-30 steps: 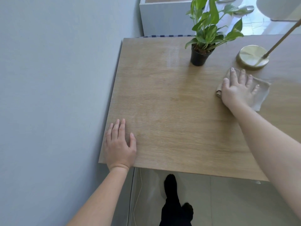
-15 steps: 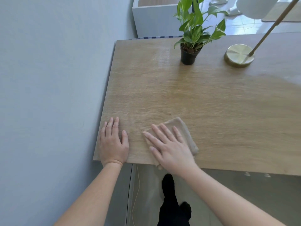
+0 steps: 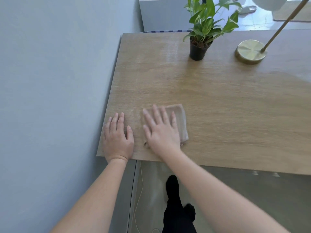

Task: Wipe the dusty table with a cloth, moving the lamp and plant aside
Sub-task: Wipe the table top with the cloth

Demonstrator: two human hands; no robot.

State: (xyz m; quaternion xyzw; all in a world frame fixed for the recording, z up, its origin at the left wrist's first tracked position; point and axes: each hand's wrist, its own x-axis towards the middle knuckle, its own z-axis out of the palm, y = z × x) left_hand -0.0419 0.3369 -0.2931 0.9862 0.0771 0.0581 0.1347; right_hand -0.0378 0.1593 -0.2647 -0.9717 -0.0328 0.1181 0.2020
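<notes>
A folded beige cloth (image 3: 182, 121) lies on the wooden table (image 3: 227, 111) near its front left corner. My right hand (image 3: 161, 130) presses flat on the cloth with fingers spread. My left hand (image 3: 117, 137) rests flat on the bare tabletop just left of it, at the corner, holding nothing. A green plant in a small black pot (image 3: 197, 50) stands at the back of the table. To its right sits the lamp's round brass base (image 3: 250, 51), with a thin brass stem slanting up to the right.
A grey wall (image 3: 50, 81) runs along the table's left edge. A white cabinet (image 3: 161, 14) stands behind the table. Below the front edge are the floor, a thin cord (image 3: 139, 190) and my dark-clad leg (image 3: 176, 207).
My right hand swept the cloth from beside the lamp base to the front left corner, then pushed it slightly forward and turned it straighter. My left hand stayed put.
</notes>
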